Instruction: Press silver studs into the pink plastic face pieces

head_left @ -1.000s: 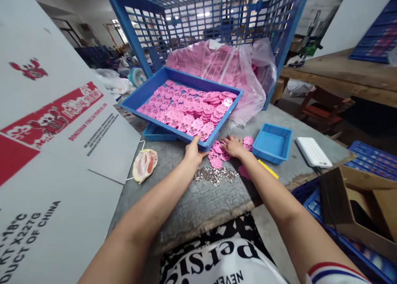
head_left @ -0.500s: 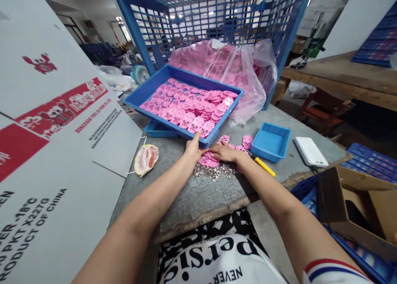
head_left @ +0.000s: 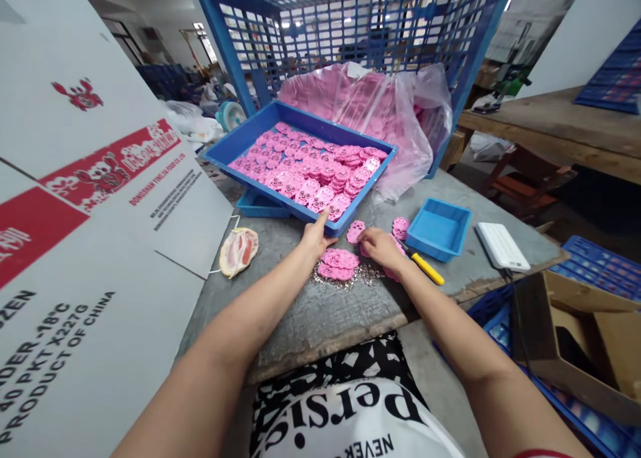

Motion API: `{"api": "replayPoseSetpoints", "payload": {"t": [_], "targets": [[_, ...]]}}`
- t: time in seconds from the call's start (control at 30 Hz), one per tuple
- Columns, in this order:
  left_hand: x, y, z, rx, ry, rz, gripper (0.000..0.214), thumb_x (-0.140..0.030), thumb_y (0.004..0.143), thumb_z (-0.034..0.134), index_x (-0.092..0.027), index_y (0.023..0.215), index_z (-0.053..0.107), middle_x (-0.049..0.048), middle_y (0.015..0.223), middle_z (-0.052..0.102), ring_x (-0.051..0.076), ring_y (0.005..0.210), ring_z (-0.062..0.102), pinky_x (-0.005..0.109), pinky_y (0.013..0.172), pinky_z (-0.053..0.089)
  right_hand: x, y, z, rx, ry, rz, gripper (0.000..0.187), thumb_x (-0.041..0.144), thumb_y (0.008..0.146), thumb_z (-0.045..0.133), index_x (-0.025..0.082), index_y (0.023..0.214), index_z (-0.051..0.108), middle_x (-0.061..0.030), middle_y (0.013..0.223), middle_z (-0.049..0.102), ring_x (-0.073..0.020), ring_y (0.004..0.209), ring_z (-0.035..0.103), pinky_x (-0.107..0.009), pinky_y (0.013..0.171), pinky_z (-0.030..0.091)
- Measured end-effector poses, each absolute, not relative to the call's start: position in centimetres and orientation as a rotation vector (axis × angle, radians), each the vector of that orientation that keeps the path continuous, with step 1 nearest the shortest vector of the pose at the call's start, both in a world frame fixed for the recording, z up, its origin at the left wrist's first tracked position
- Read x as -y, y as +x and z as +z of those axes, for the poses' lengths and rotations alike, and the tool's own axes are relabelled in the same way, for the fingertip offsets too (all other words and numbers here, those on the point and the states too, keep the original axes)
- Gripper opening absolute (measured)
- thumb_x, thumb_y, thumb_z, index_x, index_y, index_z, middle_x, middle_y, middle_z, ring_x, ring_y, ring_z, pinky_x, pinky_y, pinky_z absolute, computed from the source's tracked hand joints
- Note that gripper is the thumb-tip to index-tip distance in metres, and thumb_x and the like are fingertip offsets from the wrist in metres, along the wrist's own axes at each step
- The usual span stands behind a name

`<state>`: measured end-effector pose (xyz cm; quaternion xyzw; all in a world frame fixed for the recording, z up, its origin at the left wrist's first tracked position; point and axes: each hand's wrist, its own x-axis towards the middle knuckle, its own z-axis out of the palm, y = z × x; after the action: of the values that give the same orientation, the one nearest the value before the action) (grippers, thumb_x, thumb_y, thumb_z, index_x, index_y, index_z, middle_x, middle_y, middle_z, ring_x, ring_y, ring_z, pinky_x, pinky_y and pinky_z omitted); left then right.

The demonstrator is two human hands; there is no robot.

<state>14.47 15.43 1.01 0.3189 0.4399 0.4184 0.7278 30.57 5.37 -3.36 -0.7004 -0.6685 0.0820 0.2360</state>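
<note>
Work at a grey table. The left hand is clamped on the near corner of a large blue tray, thumb up at the rim and fingers beneath. Pink face-shaped pieces lie in the tray, stacked higher toward its right side. The right hand is lowered among loose pink pieces on the table, its fingers bent and close together (whether they pinch a piece cannot be told). One loose piece lies just beyond its fingertips; a small overlapping pile lies to the near left, beside scattered metal bits. To the right are a yellow-handled tool, a small blue tray and, farther right, a white device. At the far side, a blue crate holds a clear plastic bag with more pink contents.
</note>
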Motion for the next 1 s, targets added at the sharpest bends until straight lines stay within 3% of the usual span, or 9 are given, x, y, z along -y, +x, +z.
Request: {"api": "replayPoseSetpoints", "payload": {"t": [0.1, 0.23, 0.33, 0.43, 0.6, 0.83, 1.0], "targets": [[-15.5, 14.5, 0.7, -0.965, 0.705, 0.914, 0.05, -0.046, 0.067, 0.089, -0.02, 0.102, 0.065, 0.0074, 0.093, 0.076, 0.025, 0.092, 0.073, 0.055, 0.09, 0.057, -5.6, 32.2, -3.3, 1.546, -2.193, 0.094, 0.044, 0.023, 0.099, 0.041, 0.007, 0.135, 0.061, -0.0242, 0.146, 0.053, -0.0326, 0.137, 0.049, -0.048, 0.117, 0.035], [-15.6, 14.7, 0.2, -0.971, 0.711, 0.914, 0.052, -0.047, 0.067, 0.089, -0.02, 0.104, 0.064, 0.0076, 0.093, 0.076, 0.025, 0.092, 0.073, 0.053, 0.091, 0.057, -7.1, 33.5, -3.2, 1.371, -2.433, 0.09, 0.056, 0.04, 0.098, 0.053, 0.004, 0.14, 0.056, -0.031, 0.16, 0.031, -0.0432, 0.147, 0.035, -0.058, 0.119, 0.027], [-15.6, 14.9, -0.3, -0.99, 0.718, 0.927, 0.056, -0.048, 0.065, 0.09, -0.019, 0.106, 0.063, 0.0072, 0.09, 0.075, 0.023, 0.087, 0.073, 0.05, 0.087, 0.059, -8.2, 33.8, -3.2, 1.369, -2.534, 0.166, 0.056, 0.048, 0.099, 0.048, 0.007, 0.136, 0.06, -0.0326, 0.157, 0.035, -0.0456, 0.142, 0.04, -0.064, 0.112, 0.033], [-15.5, 14.9, -0.6, -0.998, 0.727, 0.946, 0.058, -0.048, 0.064, 0.091, -0.019, 0.107, 0.063, 0.0064, 0.087, 0.074, 0.021, 0.083, 0.073, 0.046, 0.082, 0.06, -8.6, 33.6, -3.1, 1.463, -2.556, 0.224, 0.059, 0.056, 0.1, 0.04, 0.015, 0.136, 0.062, -0.0284, 0.151, 0.045, -0.0449, 0.139, 0.044, -0.067, 0.109, 0.036], [-15.2, 14.6, -0.7, -0.987, 0.755, 0.959, 0.059, -0.049, 0.062, 0.092, -0.017, 0.104, 0.066, 0.0051, 0.082, 0.073, 0.017, 0.072, 0.07, 0.044, 0.08, 0.061, -8.6, 31.1, -3.5, 1.762, -2.405, 0.238, 0.059, 0.059, 0.101, 0.034, 0.026, 0.145, 0.055, -0.0202, 0.148, 0.052, -0.0401, 0.14, 0.045, -0.062, 0.113, 0.033], [-14.7, 14.5, -1.0, -0.949, 0.813, 0.927, 0.052, -0.051, 0.061, 0.091, -0.016, 0.092, 0.07, 0.0083, 0.082, 0.075, 0.021, 0.08, 0.072, 0.043, 0.084, 0.061, -7.6, 28.4, -4.5, 1.938, -2.25, 0.163, 0.06, 0.056, 0.103, 0.034, 0.021, 0.147, 0.051, -0.0203, 0.15, 0.051, -0.0392, 0.144, 0.038, -0.06, 0.118, 0.026], [-15.0, 14.3, -1.3, -1.009, 0.853, 0.899, 0.049, -0.049, 0.058, 0.093, -0.015, 0.086, 0.072, 0.0115, 0.088, 0.077, 0.028, 0.095, 0.071, 0.047, 0.097, 0.054, -6.5, 29.1, -4.8, 2.006, -2.186, 0.155, 0.057, 0.053, 0.104, 0.036, 0.021, 0.149, 0.051, -0.017, 0.154, 0.049, -0.0371, 0.146, 0.037, -0.057, 0.121, 0.022]]}}
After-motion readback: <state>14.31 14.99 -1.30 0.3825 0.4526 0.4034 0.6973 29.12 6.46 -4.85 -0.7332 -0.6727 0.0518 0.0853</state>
